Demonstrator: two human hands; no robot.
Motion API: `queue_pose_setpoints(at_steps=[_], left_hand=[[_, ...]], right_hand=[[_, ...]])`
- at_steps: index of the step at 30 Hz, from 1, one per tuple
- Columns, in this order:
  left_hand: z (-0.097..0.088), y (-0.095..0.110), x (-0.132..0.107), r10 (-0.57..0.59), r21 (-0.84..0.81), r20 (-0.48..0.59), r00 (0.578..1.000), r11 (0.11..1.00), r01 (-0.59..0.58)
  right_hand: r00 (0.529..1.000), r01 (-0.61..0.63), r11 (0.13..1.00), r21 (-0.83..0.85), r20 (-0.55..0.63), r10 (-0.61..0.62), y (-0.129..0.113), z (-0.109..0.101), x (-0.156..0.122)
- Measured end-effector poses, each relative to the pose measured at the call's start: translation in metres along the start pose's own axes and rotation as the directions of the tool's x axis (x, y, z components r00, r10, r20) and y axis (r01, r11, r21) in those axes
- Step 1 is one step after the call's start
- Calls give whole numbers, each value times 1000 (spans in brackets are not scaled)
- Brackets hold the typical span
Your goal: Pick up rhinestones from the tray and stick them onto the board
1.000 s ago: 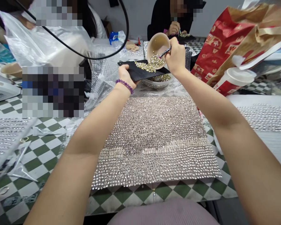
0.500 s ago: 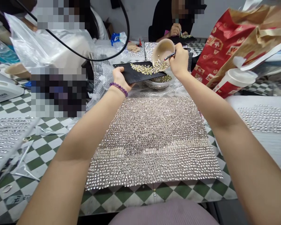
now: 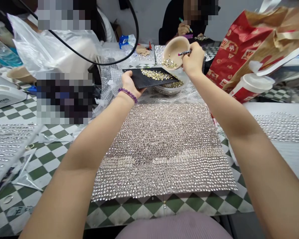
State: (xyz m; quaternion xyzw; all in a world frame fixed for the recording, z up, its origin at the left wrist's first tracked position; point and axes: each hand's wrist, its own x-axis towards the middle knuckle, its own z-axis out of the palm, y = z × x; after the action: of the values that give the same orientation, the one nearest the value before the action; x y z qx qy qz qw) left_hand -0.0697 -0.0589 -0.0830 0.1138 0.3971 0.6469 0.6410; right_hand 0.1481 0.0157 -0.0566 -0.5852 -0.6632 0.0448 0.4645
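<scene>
My left hand (image 3: 132, 83), with a purple bead bracelet at its wrist, grips the left end of a black tray (image 3: 139, 81). A heap of gold rhinestones (image 3: 155, 74) lies on that tray. My right hand (image 3: 194, 59) holds a tan bowl (image 3: 176, 48) tilted above the tray's right side, with some rhinestones in its lower lip. A thin pen-like stick (image 3: 184, 52) is also in the right hand. Beneath the tray stands a clear plastic bowl (image 3: 169, 90) of rhinestones. Nearer me lies a sheet (image 3: 164, 142) covered in rows of rhinestones.
A red and brown paper bag (image 3: 241, 49) and a lidded cup (image 3: 251, 86) stand at the right. A black cable (image 3: 89, 62) arcs across the upper left. Further rhinestone sheets lie left and right on the checkered tablecloth (image 3: 129, 209). Opposite, a person works with a pen.
The tan bowl has lifted slightly and moved right, away from the tray, and fewer stones sit at its lip. The tray has shifted a little right.
</scene>
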Motion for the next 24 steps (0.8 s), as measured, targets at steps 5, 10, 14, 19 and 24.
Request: queue_pose_setpoints(at_steps=[5,10,14,19,24], left_hand=[[11,-10,3,10,-5,36,999,1000,-10],[19,-18,10,-30,-8,99,995,999,31],[20,-19,15,-46,-25,154,987,998,51],[19,-18,18,-46,-30,198,979,998,53],[17,-19,21,-54,-57,78,996,997,58]], right_hand=[[997,64,998,25,34,-65,-40,6,-7],[970,224,974,14,93,-225,-68,11,-24],[967,209,977,-51,160,-199,-81,6,-36],[961,204,979,-3,192,-200,-85,3,-40],[956,157,980,122,229,-181,-84,3,-43]])
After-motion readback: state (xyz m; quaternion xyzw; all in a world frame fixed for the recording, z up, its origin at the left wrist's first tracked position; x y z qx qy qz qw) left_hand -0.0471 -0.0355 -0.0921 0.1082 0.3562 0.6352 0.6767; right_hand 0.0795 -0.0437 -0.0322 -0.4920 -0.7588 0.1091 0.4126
